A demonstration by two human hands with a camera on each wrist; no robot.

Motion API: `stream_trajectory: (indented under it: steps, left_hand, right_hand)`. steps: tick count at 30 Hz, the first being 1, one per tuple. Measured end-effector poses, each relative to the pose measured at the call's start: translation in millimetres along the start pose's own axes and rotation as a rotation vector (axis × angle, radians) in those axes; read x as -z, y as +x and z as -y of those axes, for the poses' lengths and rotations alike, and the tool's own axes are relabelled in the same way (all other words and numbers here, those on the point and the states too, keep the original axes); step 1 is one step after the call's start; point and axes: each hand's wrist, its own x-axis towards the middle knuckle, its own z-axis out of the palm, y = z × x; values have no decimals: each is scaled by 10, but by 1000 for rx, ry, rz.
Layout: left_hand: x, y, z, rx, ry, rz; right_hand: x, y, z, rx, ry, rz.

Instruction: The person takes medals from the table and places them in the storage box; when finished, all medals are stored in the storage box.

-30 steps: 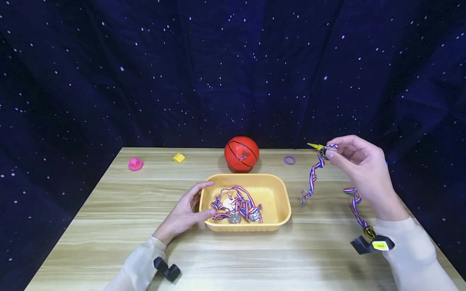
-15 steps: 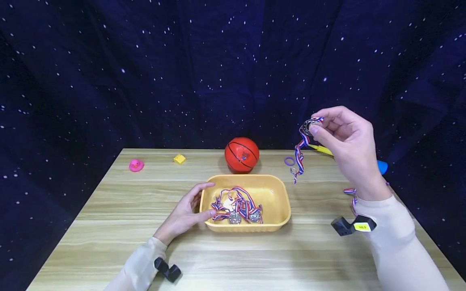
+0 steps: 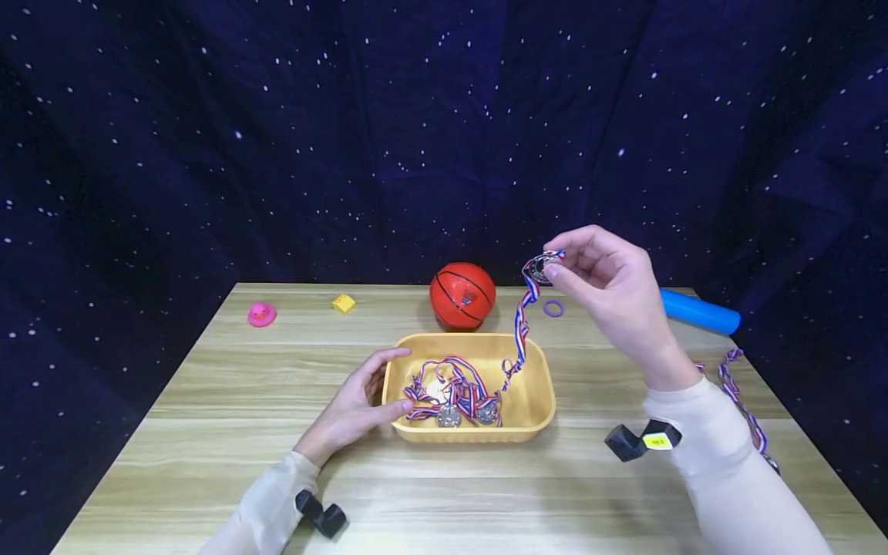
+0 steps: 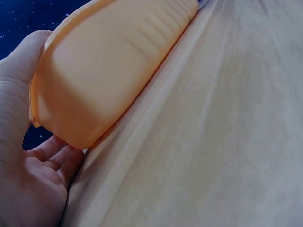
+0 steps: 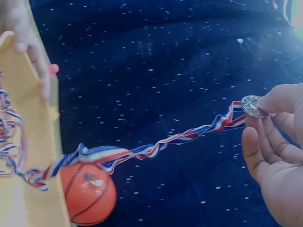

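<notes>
My right hand pinches a silver medal between thumb and fingers, above the right part of a yellow plastic basin. The medal's red, white and blue ribbon hangs twisted, its lower end over the basin's inside. Inside the basin lie silver medals with tangled striped ribbons. My left hand grips the basin's left end, thumb and fingers spread at the rim. In the left wrist view the fingertips are partly hidden behind the basin wall.
Behind the basin sits a red basketball. A purple ring and a blue cylinder lie to the right, a yellow block and pink duck to the left. Another ribboned medal lies beside my right forearm.
My right hand has carried the silver medal leftward from the table's right side to above the basin, rising and then lowering slightly. The left hand and basin have stayed in place.
</notes>
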Motion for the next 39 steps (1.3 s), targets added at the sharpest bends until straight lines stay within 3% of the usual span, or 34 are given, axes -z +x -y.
stream_trajectory:
  steps: [9, 18, 30, 39]
  left_hand:
    - [-9, 13, -22, -1, 2, -5]
    - [-7, 4, -21, 3, 0, -5]
    - [1, -4, -24, 15, -7, -7]
    - [-7, -10, -33, 17, -7, -9]
  right_hand:
    - [-62, -198, -295, -145, -138, 82]
    - [-117, -443, -596, -351, -136, 186]
    - [-200, -606, -874, -398, -203, 286]
    - [-336, -666, -957, -358, -322, 412]
